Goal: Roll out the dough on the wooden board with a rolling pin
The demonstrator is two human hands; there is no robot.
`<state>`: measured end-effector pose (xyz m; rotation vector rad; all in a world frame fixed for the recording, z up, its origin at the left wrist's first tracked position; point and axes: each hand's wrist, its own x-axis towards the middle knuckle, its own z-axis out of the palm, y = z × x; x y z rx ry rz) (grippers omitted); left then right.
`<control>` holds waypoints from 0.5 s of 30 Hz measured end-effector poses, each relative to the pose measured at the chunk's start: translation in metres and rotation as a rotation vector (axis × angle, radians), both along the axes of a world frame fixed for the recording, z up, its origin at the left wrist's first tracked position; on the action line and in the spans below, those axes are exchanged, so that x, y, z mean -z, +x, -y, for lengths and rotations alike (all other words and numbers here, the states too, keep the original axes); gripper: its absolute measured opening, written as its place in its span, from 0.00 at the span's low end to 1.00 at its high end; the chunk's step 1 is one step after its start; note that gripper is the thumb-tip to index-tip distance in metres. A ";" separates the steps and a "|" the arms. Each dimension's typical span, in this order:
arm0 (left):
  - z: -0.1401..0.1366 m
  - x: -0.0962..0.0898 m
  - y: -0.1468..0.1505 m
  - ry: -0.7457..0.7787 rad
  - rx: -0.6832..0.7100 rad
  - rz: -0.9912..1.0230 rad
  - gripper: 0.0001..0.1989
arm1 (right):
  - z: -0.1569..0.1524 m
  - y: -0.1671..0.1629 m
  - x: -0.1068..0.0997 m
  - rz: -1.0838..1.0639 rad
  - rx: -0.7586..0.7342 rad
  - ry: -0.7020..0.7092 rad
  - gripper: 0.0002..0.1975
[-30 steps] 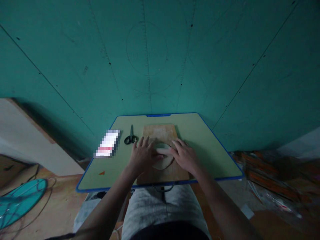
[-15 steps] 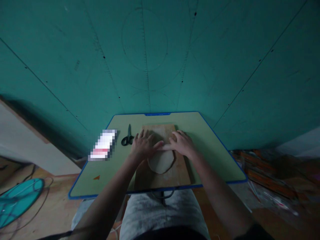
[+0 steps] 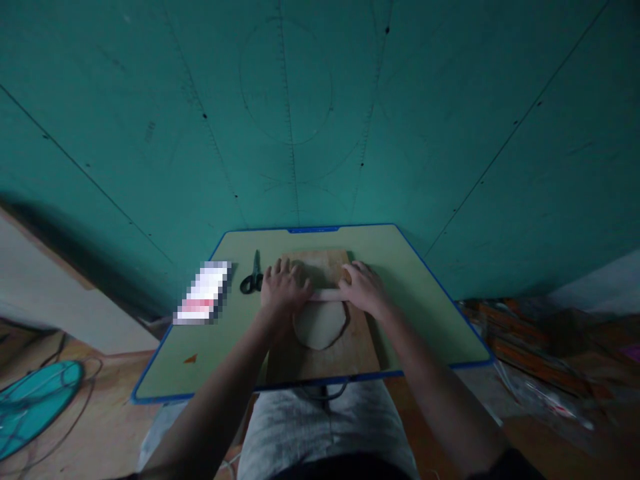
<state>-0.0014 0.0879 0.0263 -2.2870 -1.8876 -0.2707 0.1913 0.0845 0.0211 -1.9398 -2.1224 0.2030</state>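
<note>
A pale rolling pin [image 3: 328, 295] lies crosswise over the far part of a flat, roundish sheet of dough [image 3: 320, 327]. My left hand [image 3: 286, 287] is closed over the pin's left end, its fingers pointing away from me. At the other end, my right hand [image 3: 364, 285] grips the pin with its fingers curled. Only a short stretch of the pin shows between the two hands. Under the dough is a wooden board [image 3: 325, 368], and its far part looks dusted with something pale.
Black-handled scissors [image 3: 252, 281] lie just left of my left hand. A blurred-out phone-like object [image 3: 204, 293] and a small orange triangular piece [image 3: 191, 359] are farther left on the blue-edged table [image 3: 425, 320]. A green wall [image 3: 320, 180] stands behind it.
My left thumb has drawn back to the left, baring more of the rolling pin between my hands. My right hand keeps its hold. The whole view has shifted slightly.
</note>
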 end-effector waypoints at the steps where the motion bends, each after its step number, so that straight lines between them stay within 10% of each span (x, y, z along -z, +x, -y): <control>1: 0.005 0.001 0.000 0.027 -0.005 0.006 0.21 | 0.007 -0.001 0.001 0.015 0.003 0.020 0.23; 15: 0.078 0.008 -0.009 0.146 0.029 0.050 0.22 | 0.077 -0.006 0.014 0.038 -0.128 0.203 0.25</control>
